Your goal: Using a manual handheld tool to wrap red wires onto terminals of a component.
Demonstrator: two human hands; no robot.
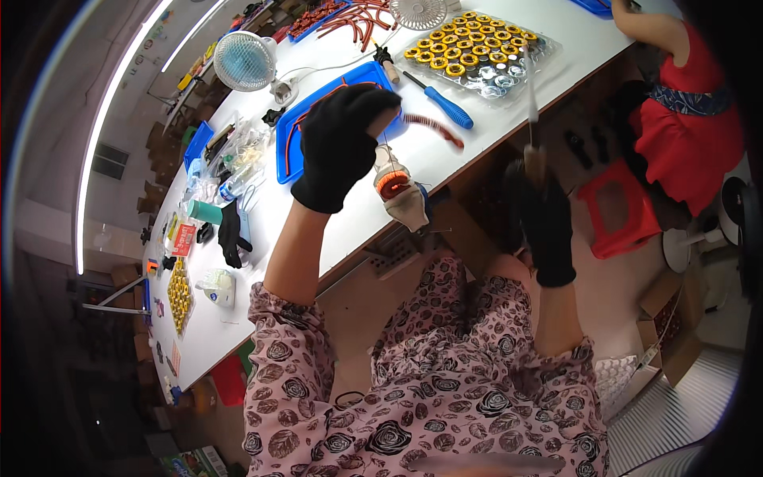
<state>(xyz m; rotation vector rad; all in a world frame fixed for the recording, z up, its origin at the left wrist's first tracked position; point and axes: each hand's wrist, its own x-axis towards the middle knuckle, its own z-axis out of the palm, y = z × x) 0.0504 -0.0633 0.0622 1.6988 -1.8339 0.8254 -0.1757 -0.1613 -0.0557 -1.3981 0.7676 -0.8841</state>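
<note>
At the table's edge, an orange wire-wound ring coil (pixel 393 184) sits in a pale, wrapped holder (pixel 407 208). Just above it and to the left is my left hand (pixel 338 147) in a black glove, fingers curled and bare thumb showing. A thin wire runs from its fingers down toward the coil. Off to the right, beyond the table edge, my black-gloved right hand (pixel 544 219) grips a wooden-handled tool (pixel 535 163), whose long thin metal shaft points up and is blurred.
Behind my left hand lies a blue tray (pixel 284 155). A blue-handled screwdriver (pixel 449 107), a brown coiled strip (pixel 435 127) and a sheet of yellow ring coils (pixel 469 48) lie farther back. A small fan (pixel 245 61) stands left. A red stool (pixel 616 211) and a person in red (pixel 691 119) are right.
</note>
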